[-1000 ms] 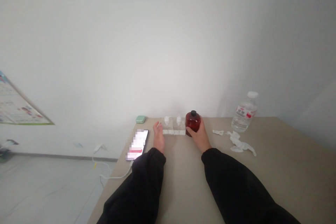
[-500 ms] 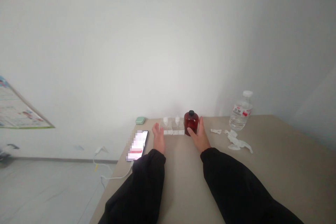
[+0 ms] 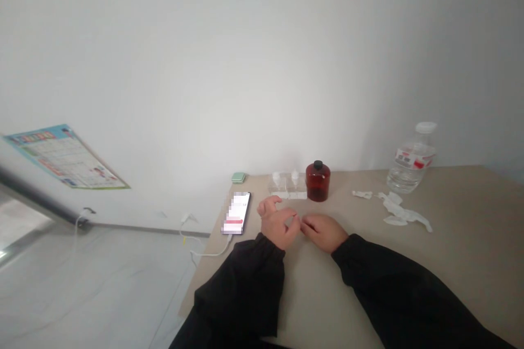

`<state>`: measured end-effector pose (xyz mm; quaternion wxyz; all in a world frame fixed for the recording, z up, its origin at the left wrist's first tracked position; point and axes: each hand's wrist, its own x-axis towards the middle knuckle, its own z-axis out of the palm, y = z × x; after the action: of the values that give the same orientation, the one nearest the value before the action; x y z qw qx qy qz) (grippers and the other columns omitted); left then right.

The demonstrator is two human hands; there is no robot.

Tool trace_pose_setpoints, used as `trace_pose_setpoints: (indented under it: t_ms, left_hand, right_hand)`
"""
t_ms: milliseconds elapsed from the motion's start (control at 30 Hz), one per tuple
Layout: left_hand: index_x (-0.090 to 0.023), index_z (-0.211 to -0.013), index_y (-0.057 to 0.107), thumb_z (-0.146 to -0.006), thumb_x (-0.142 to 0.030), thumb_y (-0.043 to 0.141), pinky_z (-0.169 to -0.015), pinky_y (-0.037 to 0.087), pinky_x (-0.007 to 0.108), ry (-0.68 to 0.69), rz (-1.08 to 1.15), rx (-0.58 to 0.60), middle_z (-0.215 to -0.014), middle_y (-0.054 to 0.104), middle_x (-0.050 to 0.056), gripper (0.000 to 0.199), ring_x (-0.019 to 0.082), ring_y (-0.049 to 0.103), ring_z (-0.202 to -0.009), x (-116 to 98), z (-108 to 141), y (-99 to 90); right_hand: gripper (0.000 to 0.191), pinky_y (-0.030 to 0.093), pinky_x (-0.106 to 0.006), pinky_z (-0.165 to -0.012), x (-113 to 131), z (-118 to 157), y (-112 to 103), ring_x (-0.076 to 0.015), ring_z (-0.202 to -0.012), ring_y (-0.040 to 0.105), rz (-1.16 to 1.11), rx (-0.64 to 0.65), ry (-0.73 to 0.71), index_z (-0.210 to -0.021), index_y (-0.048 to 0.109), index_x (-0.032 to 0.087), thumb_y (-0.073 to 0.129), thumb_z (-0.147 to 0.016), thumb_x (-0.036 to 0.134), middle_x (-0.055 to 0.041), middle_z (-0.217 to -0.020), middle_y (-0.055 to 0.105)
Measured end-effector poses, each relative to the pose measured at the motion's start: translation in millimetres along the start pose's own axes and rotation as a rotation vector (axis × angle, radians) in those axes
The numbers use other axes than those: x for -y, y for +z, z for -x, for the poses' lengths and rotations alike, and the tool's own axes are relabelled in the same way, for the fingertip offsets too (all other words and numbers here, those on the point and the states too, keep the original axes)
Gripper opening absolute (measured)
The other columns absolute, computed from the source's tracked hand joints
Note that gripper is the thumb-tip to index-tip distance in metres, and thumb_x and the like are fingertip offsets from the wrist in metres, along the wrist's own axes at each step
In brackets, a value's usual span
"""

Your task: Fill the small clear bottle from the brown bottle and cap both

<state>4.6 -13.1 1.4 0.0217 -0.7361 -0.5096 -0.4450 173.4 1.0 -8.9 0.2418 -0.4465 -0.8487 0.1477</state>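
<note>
One left hand (image 3: 277,223), one right hand (image 3: 323,232), fingers (image 3: 266,206) curled, seemingly empty, beige tabletop (image 3: 458,251), white wall (image 3: 262,65)

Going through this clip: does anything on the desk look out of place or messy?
Yes: a crumpled white strip of tissue or wrapping lies loose on the tabletop, right of the dark red bottle. Its twisted, scattered shape looks like litter beside the upright items. No spill is visible.
</note>
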Motion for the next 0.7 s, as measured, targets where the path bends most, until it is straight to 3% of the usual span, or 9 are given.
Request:
trace_pose_setpoints:
  t_ms: [100,167,300,400,533,700]
  left_hand:
    - [-0.022,-0.066,0.073,-0.068,-0.027,0.067,-0.091,0.037,0.047,0.008,0.084,0.102,-0.095,0.061,0.010,0.008,0.029,0.052,-0.098,13.1,-2.7,-12.6]
    - [-0.021,-0.062,0.070,-0.063,-0.027,0.069,-0.083,0.041,0.038,-0.091,0.283,0.154,-0.078,0.062,0.004,0.006,0.022,0.056,-0.082,32.5,-8.5,-26.3]
    - [-0.019,-0.060,0.060,-0.074,-0.032,0.055,-0.059,0.039,0.027,-0.287,0.328,-0.009,-0.058,0.052,-0.001,0.019,0.015,0.049,-0.058,80.5,-21.3,-60.5]
    - [-0.021,-0.055,0.048,-0.080,-0.030,0.042,-0.047,0.034,0.023,-0.435,0.374,-0.144,-0.045,0.039,-0.005,0.028,0.012,0.040,-0.045,105.2,-23.6,-81.3]
    - [-0.022,-0.050,0.043,-0.081,-0.031,0.042,-0.045,0.041,0.023,-0.517,0.442,-0.162,-0.043,0.034,-0.005,0.032,0.011,0.042,-0.041,114.1,-17.5,-93.8]
    - [-0.021,-0.049,0.045,-0.080,-0.034,0.047,-0.045,0.042,0.023,-0.537,0.449,-0.044,-0.043,0.037,-0.005,0.034,0.012,0.049,-0.042,115.1,-10.6,-95.0]
  right_hand:
    - [0.044,0.021,-0.029,-0.053,-4.1,3.7,3.7,-0.0142,-0.053,0.040,-0.070,0.054,0.042,-0.053,0.041,0.021,0.044,-0.091,0.042,0.0012,-0.052,0.044]
    - [0.048,0.020,-0.029,-0.054,-6.9,4.6,3.6,-0.0135,-0.052,0.035,-0.191,0.049,0.110,-0.052,0.033,0.021,0.043,-0.090,0.049,0.0033,-0.051,0.035]
    - [0.052,0.021,-0.028,-0.054,-11.2,2.5,0.3,-0.0128,-0.053,0.031,-0.404,-0.007,0.219,-0.054,0.026,0.023,0.039,-0.086,0.062,0.0054,-0.053,0.026]
    - [0.052,0.023,-0.028,-0.054,-13.1,1.7,-2.6,-0.0127,-0.055,0.031,-0.455,-0.027,0.248,-0.057,0.025,0.023,0.035,-0.085,0.067,0.0057,-0.056,0.024]
    - [0.052,0.025,-0.028,-0.053,-14.7,3.4,-5.1,-0.0121,-0.054,0.030,-0.516,-0.038,0.284,-0.060,0.025,0.024,0.034,-0.085,0.068,0.0060,-0.058,0.023]
    - [0.051,0.025,-0.028,-0.051,-16.6,4.6,-5.5,-0.0118,-0.051,0.030,-0.549,-0.023,0.323,-0.060,0.027,0.024,0.036,-0.085,0.067,0.0061,-0.054,0.028]
